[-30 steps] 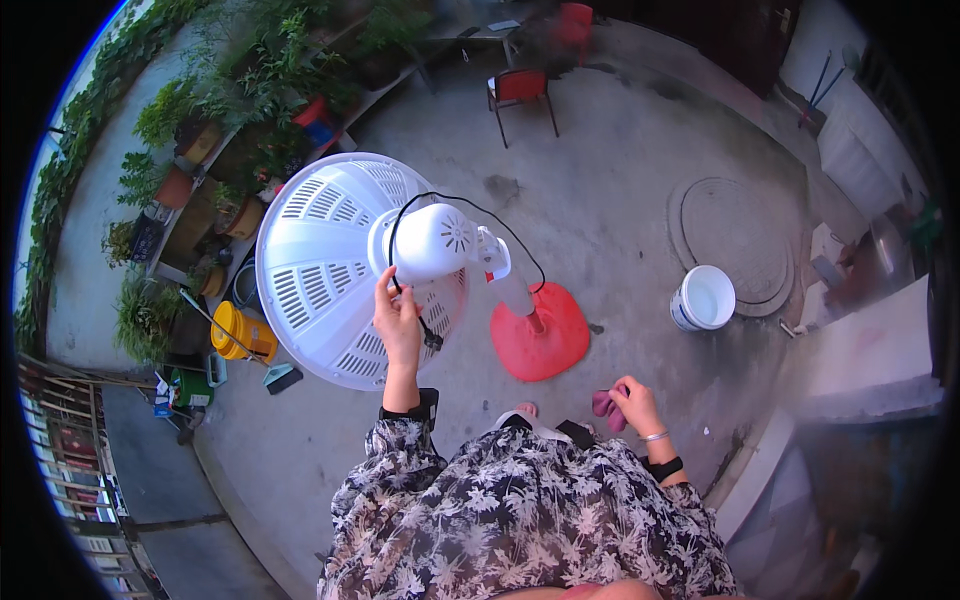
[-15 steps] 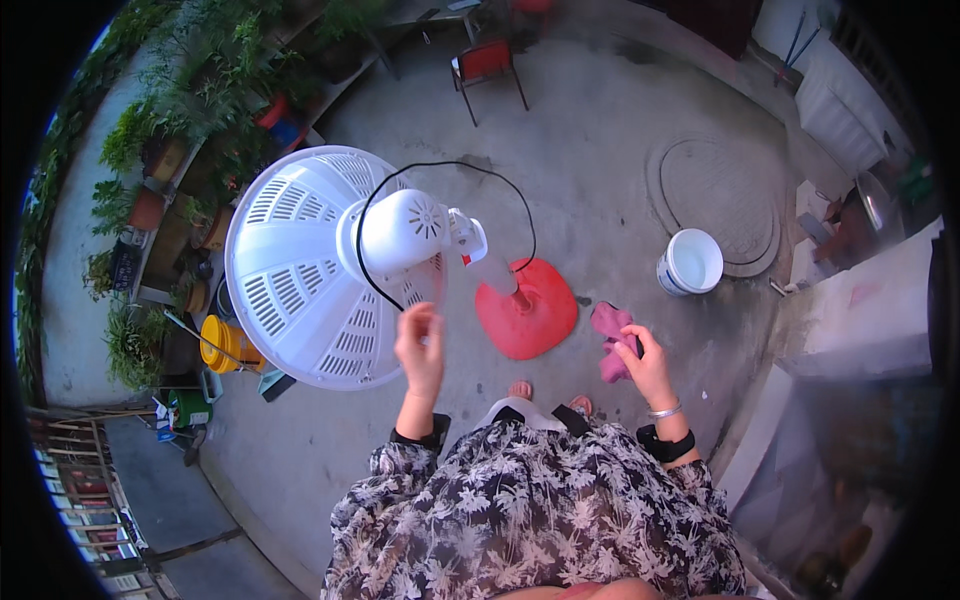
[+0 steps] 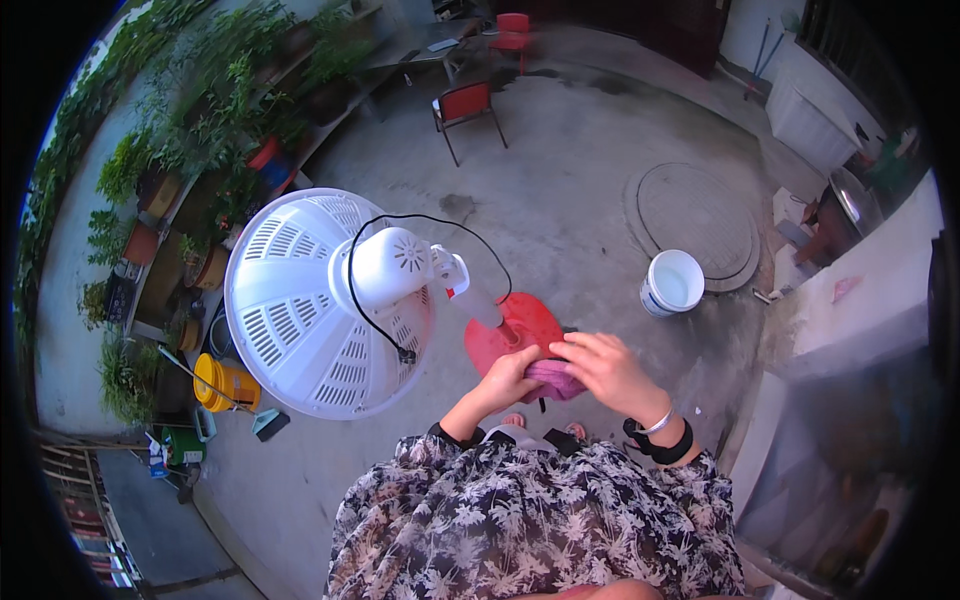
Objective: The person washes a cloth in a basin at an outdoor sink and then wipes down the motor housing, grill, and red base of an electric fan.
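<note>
Just in front of my body, both hands meet at a crumpled pink cloth (image 3: 553,381). My left hand (image 3: 503,378) pinches its left side between thumb and fingers. Over its right side lies my right hand (image 3: 612,376), fingers pressed together on the fabric and thumb hidden. Beyond them stands what looks like a dish heater, with a wide white slotted head (image 3: 290,325) tilted to the left, a grey pole (image 3: 484,308) and a red base (image 3: 520,318), partly covered by my hands. Its black cord (image 3: 488,240) loops over the head, the plug (image 3: 406,355) hanging against it.
A white bucket (image 3: 672,284) stands on the concrete to the right, near a round manhole cover (image 3: 696,215). Red chairs (image 3: 465,101) are farther back. Along the left are potted plants (image 3: 128,240), a yellow bucket (image 3: 226,383) and a dustpan (image 3: 268,424).
My left hand has come right, away from the white head, and taken hold of the cloth. My right hand has brought the cloth left to meet it. The view has shifted slightly.
</note>
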Motion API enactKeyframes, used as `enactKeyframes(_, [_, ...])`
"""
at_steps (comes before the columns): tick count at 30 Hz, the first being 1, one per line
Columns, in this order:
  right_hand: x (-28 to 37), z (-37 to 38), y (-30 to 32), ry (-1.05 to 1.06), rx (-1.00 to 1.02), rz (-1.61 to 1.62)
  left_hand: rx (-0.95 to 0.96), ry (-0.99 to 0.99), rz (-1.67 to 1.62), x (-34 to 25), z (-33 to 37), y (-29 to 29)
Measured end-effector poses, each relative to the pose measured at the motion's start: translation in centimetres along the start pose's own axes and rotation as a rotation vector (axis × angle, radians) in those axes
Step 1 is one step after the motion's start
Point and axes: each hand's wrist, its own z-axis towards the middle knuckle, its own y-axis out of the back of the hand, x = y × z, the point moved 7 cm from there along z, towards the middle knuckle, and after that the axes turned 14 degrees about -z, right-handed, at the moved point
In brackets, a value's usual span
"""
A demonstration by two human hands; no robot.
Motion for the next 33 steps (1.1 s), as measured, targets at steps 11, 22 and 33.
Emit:
enactKeyframes(11, [8.1,3.2,15.9,0.638,0.009,1.464,-0.351,0.052,-0.156,2.2,0.1,4.1])
enactKeyframes(22, [9.3,3.0,16.9,0.619,-0.009,1.688,-0.269,0.116,-0.259,2.7,0.8,4.7])
enactKeyframes(33, [8.9,2.0,16.9,0.595,0.162,1.821,-0.247,0.066,-0.251,2.9,1.3,4.3])
